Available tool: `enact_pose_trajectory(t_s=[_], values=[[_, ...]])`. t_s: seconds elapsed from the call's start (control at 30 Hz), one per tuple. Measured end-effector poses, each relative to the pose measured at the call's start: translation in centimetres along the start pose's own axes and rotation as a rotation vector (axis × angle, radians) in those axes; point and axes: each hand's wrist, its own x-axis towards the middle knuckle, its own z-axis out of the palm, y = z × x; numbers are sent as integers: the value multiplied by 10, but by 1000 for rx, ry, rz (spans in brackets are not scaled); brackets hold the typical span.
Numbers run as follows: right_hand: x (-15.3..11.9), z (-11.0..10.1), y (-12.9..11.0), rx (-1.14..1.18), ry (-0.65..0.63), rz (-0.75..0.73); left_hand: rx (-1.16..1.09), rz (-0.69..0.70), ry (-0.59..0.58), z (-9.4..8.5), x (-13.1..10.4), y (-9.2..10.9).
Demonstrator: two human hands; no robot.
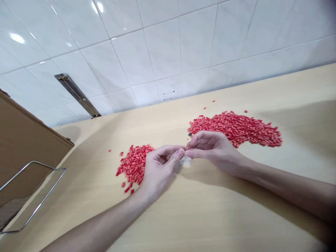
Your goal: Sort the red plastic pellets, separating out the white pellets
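Note:
My left hand (161, 166) and my right hand (212, 148) meet near the middle of the table, thumbs and forefingers pinched close together. Whatever sits between the fingertips is too small to make out. Just beneath the fingertips lie some whitish, translucent bits (186, 161). A smaller pile of short red tubes (133, 162) lies against the left side of my left hand. Beyond my right hand spreads a larger pile of red pieces (244, 127). A small black ring (189, 134) rests at that pile's left edge.
The pale wooden table (170, 217) meets a white tiled wall (162, 45). A cardboard box (23, 140) and a bent metal wire frame (39, 206) stand at the left. A metal bracket (78, 96) is by the wall. A few loose red pieces lie around both piles.

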Motion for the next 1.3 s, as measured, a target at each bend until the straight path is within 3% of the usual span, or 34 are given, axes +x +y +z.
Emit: enact_pose_trajectory(t_s=[1.3], values=[[-2,9,-2,-48,46,-109,-52,-55,-32,-1,0,-2]])
